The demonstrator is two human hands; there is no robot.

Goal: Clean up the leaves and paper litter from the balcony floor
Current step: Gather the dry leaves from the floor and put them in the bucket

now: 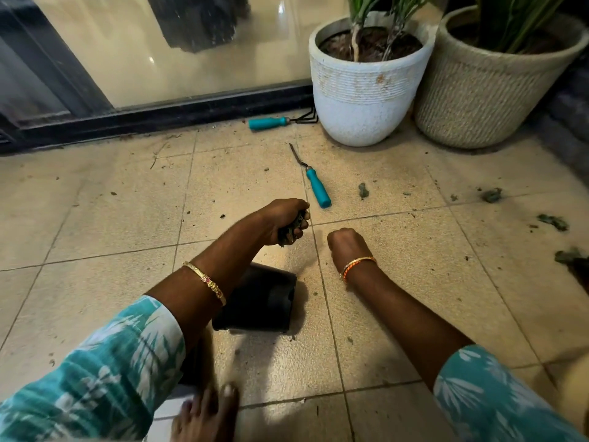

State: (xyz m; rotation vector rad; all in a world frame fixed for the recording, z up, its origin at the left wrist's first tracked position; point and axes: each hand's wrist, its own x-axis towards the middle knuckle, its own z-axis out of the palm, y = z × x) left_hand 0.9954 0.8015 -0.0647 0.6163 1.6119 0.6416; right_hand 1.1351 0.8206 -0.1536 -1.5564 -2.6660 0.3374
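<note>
apparently the left hand (pixel 288 223) is kept curled tight round a dark wad of leaves (pixel 294 227) so nothing drops while the picking goes on, and it hangs just above the floor at about eleven o'clock from the right hand (pixel 345 244). the right hand is bunched low against the tiles (pixel 414 282), knuckles up; whether its fingers pinch a scrap i cannot tell. a black pot (pixel 261 303) lies on its side under the left forearm, at six o'clock from the left hand, probably kept close to take the handful; its inside is hidden. more crumpled litter (pixel 553 221) lies at three o'clock, well apart from both hands. a blue-handled tool (pixel 317 188) lies at twelve o'clock. the white planter (pixel 360 100) and woven planter (pixel 478 100) beyond hold soil and green plants.
</note>
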